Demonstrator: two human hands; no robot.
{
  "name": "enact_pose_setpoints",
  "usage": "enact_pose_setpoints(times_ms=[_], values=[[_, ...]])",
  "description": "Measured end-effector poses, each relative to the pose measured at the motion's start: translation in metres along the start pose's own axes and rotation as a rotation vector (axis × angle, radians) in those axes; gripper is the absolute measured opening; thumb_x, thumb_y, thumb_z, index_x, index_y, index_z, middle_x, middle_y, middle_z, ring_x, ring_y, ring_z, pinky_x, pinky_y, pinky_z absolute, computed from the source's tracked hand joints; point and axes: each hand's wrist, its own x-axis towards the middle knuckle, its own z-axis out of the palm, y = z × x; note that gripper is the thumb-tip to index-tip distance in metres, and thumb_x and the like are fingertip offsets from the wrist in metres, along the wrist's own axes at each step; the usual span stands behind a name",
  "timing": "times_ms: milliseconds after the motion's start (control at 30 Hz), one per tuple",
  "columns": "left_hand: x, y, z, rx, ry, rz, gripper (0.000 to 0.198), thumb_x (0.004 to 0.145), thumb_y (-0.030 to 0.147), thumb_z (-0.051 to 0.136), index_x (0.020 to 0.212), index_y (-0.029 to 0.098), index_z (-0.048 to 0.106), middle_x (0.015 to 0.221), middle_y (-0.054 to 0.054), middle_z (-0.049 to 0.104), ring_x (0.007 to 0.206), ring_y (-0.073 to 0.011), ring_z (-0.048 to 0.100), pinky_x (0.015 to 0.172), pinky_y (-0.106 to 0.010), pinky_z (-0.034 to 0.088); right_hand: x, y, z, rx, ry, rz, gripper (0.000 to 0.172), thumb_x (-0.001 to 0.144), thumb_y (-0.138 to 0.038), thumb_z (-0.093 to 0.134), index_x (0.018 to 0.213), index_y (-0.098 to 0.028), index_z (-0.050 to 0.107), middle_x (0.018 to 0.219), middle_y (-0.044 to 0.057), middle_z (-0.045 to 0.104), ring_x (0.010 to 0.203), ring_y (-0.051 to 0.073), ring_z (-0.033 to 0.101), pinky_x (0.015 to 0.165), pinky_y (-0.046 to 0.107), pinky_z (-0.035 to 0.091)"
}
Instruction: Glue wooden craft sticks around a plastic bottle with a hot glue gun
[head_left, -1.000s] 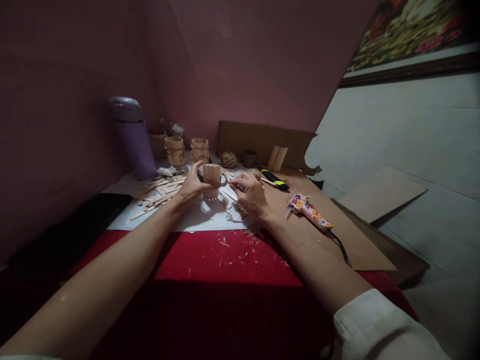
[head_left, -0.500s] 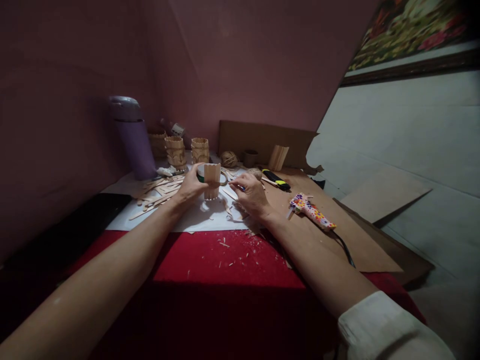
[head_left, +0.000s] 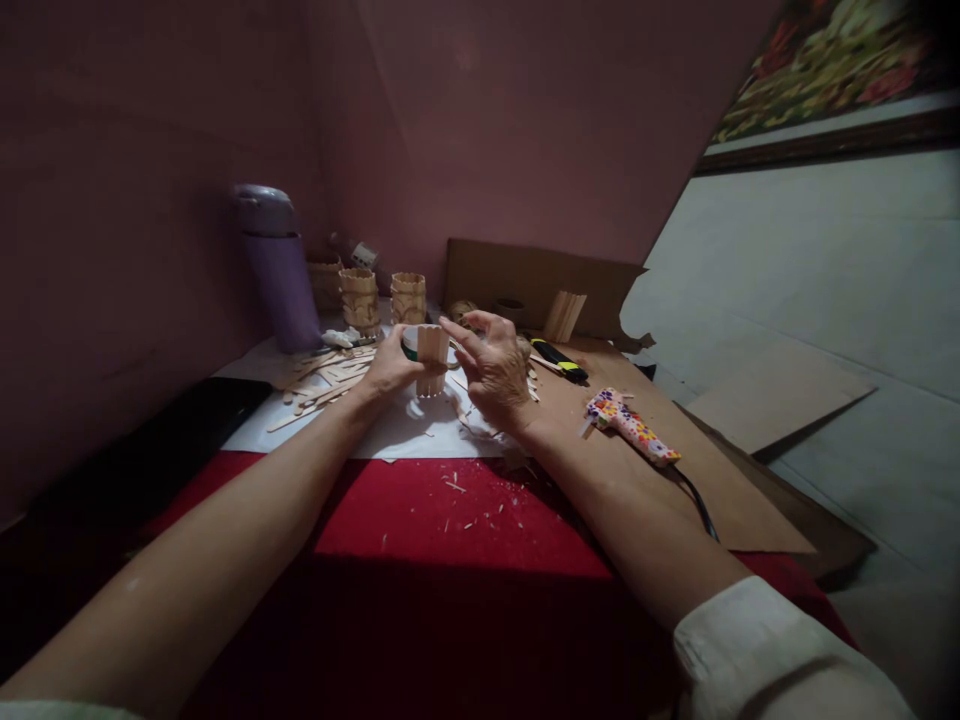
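Head view — left hand (head_left: 390, 368) gripping stick cup (head_left: 430, 358)

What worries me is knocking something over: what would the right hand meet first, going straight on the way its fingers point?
Likely the stick cup that the left hand grips: the right hand points its spread fingers left at it, though depth is unclear.

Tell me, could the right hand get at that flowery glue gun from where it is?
Probably yes. The glue gun lies on the brown cardboard just right of the right hand, with only bare cardboard between them, and the hand's fingers are spread and look empty.
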Motion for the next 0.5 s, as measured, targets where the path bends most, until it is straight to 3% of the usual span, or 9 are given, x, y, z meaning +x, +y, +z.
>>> enact_pose_setpoints(times_ms=[167,500], values=[[0.002,0.001,0.001,-0.001,-0.008,-0.002,0.065,0.034,0.032,0.086,0.089,0.019,0.054,0.079,0.002,0.061,0.079,-0.0209,0.059,0.075,-0.034,0.047,0.01,-0.012,0.008,-0.142,-0.085,-0.084,0.055,0.092,-0.012,0.05,0.141,-0.034,0.052,0.142,0.006,0.045,0.133,0.028,0.032,0.108,0.047,0.036],[0.001,0.001,0.0,0.01,-0.015,0.015,0.066,0.035,0.034,0.087,0.09,0.018,0.053,0.089,-0.001,0.063,0.088,-0.0235,0.06,0.083,-0.037,0.047,0.012,-0.017,0.005,-0.179,-0.105,-0.081,0.048,0.091,-0.013,0.051,0.135,-0.032,0.059,0.146,0.007,0.046,0.139,0.028,0.03,0.107,0.047,0.032]])
